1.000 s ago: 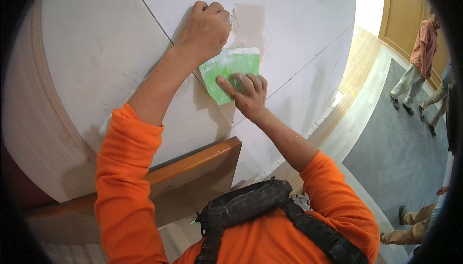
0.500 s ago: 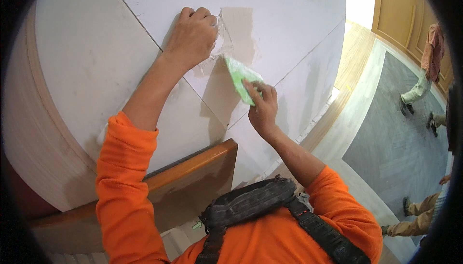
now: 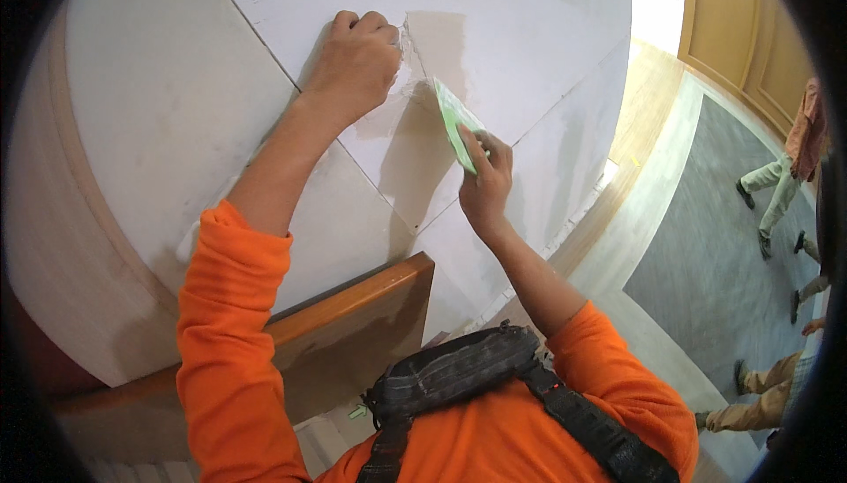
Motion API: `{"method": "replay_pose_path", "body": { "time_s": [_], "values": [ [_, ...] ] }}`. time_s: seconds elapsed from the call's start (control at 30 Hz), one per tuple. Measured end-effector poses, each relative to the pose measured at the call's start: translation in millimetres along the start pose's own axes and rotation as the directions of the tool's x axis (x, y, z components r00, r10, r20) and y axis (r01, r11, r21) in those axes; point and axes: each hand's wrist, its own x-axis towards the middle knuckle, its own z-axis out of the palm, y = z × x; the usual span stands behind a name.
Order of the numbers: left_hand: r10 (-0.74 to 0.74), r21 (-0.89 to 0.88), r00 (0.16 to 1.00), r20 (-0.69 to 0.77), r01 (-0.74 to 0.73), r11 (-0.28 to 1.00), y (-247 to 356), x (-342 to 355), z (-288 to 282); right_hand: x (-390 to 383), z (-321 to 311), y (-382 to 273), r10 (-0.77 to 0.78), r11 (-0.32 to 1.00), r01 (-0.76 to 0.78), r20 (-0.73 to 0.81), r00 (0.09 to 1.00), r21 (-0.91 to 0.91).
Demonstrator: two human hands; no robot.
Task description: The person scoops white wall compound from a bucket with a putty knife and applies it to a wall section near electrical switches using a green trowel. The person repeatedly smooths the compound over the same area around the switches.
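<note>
Glare burns out the upper right; a soft shadow darkens the white panel (image 3: pixel 529 33) mid-frame; fisheye distortion curves edges toward black corners.

Apparently indoor building-finishing site: white wallboards (image 3: pixel 520 24), bare seams (image 3: pixel 254 29), beige filler patch (image 3: pixel 438 37), wood panelling (image 3: pixel 737 33) beyond.

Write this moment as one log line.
left hand: curled at white panel, grip unclear | right hand: holding green spreader | spreader: tip by beige patch

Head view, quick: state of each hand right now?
Left hand: curled closed; whether it holds anything cannot be told.
Right hand: closed, holding a green scraper.
</note>
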Motion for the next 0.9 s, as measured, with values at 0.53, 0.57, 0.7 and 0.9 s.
{"method": "replay_pose_path", "body": {
  "time_s": [0.53,0.57,0.7,0.9],
  "values": [
    [0.021,-0.043,0.999,-0.049,-0.023,0.999,-0.1,-3.0,-3.4,-1.3,5.1,-12.0,0.118,0.989,-0.122,0.044,0.992,0.08],
    [0.034,-0.055,0.998,-0.055,-0.037,0.998,0.6,-0.6,-4.4,-7.8,1.9,-15.2,0.076,0.995,-0.082,0.097,0.992,0.051],
    [0.077,-0.084,0.996,-0.051,-0.081,0.993,11.4,17.7,3.9,-51.6,-34.5,15.1,0.137,0.973,-0.176,0.244,0.96,0.149],
    [-0.156,-0.201,0.985,0.08,0.169,0.965,0.2,-28.9,-9.4,-115.1,-68.7,40.1,0.764,0.312,-0.87,0.443,0.469,0.382]
  ]
}}
